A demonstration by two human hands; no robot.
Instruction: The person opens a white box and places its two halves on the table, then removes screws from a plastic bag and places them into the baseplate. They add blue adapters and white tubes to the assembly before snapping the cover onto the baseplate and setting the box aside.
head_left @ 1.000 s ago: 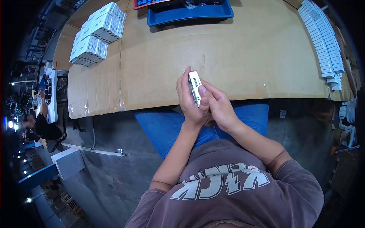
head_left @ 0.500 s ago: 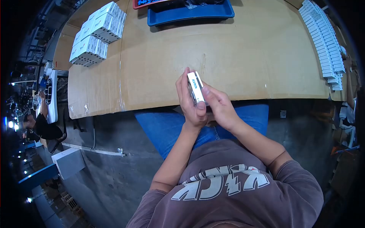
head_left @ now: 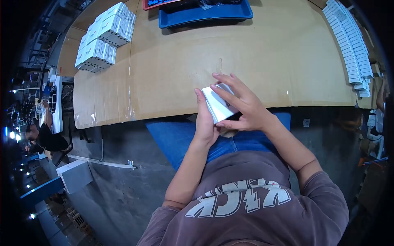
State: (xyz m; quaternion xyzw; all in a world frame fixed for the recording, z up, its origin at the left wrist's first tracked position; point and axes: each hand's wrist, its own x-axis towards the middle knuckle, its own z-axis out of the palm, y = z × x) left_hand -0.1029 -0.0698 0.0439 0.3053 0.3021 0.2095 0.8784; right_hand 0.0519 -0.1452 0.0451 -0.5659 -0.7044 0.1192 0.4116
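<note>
A small white box (head_left: 217,107) is held between my two hands, just above the table's near edge and in front of my lap. My left hand (head_left: 204,119) grips its left side, with the thumb along the edge and the other fingers hidden beneath. Across the top and right side lies my right hand (head_left: 246,104), its fingers bent over the box and its thumb at the lower corner. Some dark print shows on the broad white face, too small to read.
Stacked white boxes (head_left: 102,35) stand at the table's back left. Long rows of similar boxes (head_left: 349,45) line the right side. A blue tray (head_left: 205,17) and part of a red tray (head_left: 154,4) sit at the back. A person (head_left: 51,135) sits far left.
The box has turned so that its broad white face shows instead of its narrow printed side. My right hand has moved up and over it, fingers now across the top.
</note>
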